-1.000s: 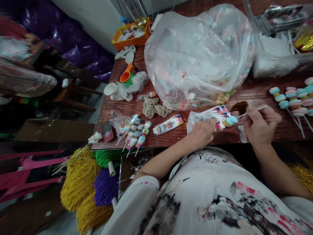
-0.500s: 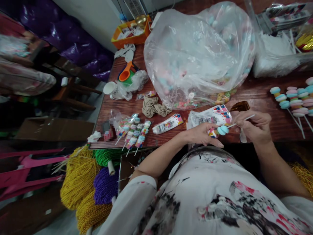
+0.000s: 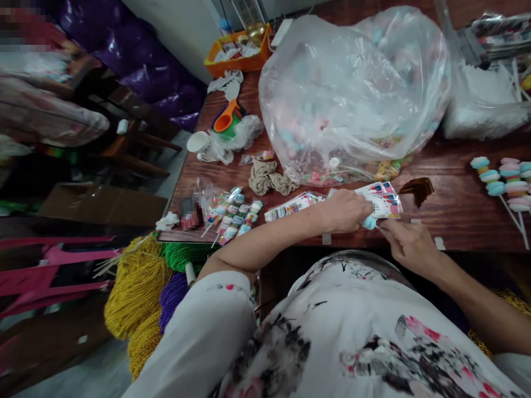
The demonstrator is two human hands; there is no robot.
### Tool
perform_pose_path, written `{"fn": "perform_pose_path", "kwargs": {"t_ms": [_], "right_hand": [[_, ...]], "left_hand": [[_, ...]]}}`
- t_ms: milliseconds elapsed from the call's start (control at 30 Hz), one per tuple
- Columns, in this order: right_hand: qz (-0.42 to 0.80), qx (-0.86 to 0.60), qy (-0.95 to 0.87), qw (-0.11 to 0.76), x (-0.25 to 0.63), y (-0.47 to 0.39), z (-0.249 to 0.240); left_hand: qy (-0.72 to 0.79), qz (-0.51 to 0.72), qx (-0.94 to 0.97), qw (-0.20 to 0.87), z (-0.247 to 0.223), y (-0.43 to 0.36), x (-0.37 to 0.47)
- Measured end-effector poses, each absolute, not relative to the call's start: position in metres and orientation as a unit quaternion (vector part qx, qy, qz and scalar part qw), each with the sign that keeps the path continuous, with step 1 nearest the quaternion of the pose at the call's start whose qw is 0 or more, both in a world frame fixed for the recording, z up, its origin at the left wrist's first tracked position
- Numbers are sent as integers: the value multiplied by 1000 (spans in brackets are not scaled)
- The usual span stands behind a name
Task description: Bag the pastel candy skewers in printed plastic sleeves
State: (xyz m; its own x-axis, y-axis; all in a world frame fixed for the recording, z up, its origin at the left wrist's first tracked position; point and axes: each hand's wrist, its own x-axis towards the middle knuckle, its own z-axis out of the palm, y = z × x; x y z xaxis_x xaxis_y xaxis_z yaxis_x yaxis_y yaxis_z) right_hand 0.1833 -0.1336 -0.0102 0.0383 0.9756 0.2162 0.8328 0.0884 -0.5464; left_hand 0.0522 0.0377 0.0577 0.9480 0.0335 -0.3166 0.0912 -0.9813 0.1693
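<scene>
Right hand [image 3: 409, 243] pinches candy skewer [image 3: 369, 223] at its stick end; left hand [image 3: 348, 211] grips the rest, fingers partly hidden; skewer between them, near table [image 3: 456, 185] edge; likely light, squashy, best held by stick; printed bags [image 3: 389, 205] just beyond

No word, brand or number can be read. Dark print that looks like lettering runs along the flat white packet [image 3: 293, 205] near the bench's [image 3: 468, 215] front edge, too small and blurred to make out. The fanned packets [image 3: 384, 200] beside the left hand [image 3: 348, 211] carry coloured patches and small dark marks, partly covered by that hand. The stacked packages [image 3: 504, 34] at the far right bear print that is likewise illegible.
</scene>
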Motion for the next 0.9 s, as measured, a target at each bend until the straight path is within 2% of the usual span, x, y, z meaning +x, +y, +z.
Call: {"fn": "perform_pose_path", "kwargs": {"t_ms": [100,167,233,300,367,400,467,533,667,733,833,900], "right_hand": [[257,-669,-563,412,173,-129,-26],[308,-658,-454,515,174,-126,-28],[317,-638,-367,598,177,-123,-26],[296,-630,-337,635,178,-120,-22],[276,-632,-359,629,175,-118,-18],[268,-633,-382,617,171,-116,-17],[242,-641,-434,585,163,-113,-15],[157,-659,-491,548,155,-109,-16],[-119,-645,-597,462,157,-103,-20],[-201,-634,-617,420,164,-103,-23],[-238,-642,-620,383,176,-105,-27],[-196,-653,-620,389,178,-107,-27]], "left_hand": [[4,-88,996,18,58,35,48],[20,38,999,14,64,35,38],[53,207,974,78,70,36,24],[117,361,901,213,69,35,13],[186,440,782,401,63,33,12],[202,431,719,506,59,32,16],[210,355,602,683,55,32,29],[213,298,508,780,58,35,43],[260,301,374,838,72,47,58],[284,313,321,848,75,51,59],[299,316,264,861,72,54,57],[294,320,256,863,66,53,55]]}}
